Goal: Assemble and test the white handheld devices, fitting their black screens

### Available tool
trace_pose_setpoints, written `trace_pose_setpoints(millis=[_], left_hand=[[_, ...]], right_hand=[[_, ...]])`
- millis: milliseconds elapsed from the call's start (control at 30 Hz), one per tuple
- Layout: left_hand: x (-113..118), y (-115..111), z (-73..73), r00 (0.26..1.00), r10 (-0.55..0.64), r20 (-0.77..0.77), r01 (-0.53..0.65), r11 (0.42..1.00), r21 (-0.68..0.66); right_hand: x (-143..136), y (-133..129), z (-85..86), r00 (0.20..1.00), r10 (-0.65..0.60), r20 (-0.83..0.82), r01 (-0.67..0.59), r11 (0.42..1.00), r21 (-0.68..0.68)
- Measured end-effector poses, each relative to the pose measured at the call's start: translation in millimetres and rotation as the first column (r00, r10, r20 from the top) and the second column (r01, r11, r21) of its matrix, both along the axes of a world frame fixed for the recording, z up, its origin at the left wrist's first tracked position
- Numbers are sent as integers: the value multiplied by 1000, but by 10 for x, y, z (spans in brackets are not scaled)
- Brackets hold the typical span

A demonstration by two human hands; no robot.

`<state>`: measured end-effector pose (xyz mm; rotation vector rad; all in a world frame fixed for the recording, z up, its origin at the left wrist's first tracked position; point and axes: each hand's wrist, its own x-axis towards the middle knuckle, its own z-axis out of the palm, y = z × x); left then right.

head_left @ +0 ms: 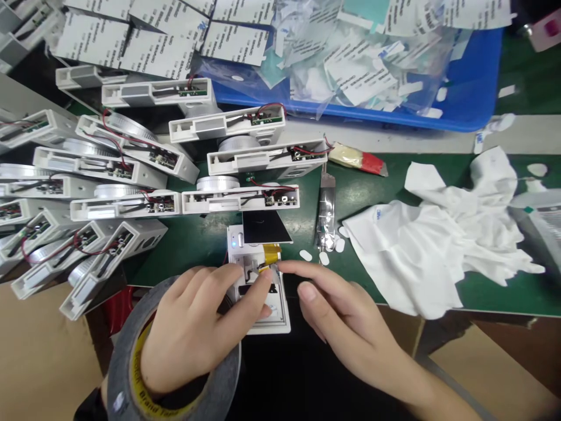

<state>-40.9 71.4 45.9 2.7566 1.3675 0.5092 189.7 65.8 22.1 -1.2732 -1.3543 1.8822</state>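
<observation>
A white electronic device housing (pixel 283 318) lies at the table's front edge, with a small blue light glowing at its upper left. My left hand (pixel 193 327) holds it from the left, thumb and index finger pressing on the opened inside. Around my left wrist hangs a large roll of grey tape (pixel 119 368). My right hand (pixel 350 318) reaches in from the right, index finger stretched to the amber film strip (pixel 272 253), thumb apart. A flat black square panel (pixel 266 227) stands off the housing's top end. The finer parts under my fingertips are partly hidden.
Several similar white housings (pixel 241 200) with red wires crowd the left and back. A blue tray (pixel 473 111) holds printed backing sheets and plastic film. White gloves (pixel 407 251) lie at the right, near a tape-wrapped blade-like tool (pixel 326 210) and small white oval pieces (pixel 305 255).
</observation>
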Motion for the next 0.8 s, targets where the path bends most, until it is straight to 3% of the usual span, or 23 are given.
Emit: trace_pose_setpoints(millis=[100, 400, 633, 800], left_hand=[[-4, 12, -8, 1000, -11, 2, 11, 1000, 2], [-1, 10, -33, 1000, -15, 6, 16, 1000, -6], [1, 9, -49, 1000, -7, 7, 7, 1000, -3], [-12, -16, -61, 1000, -20, 16, 21, 1000, -9]], right_hand=[[-15, 16, -12, 1000, -6, 13, 5, 998, 68], [-18, -27, -21, 998, -42, -51, 47, 995, 91], [-38, -31, 16, 968, -93, -234, 52, 983, -176], [-52, -51, 7, 973, -84, -217, 40, 979, -198]])
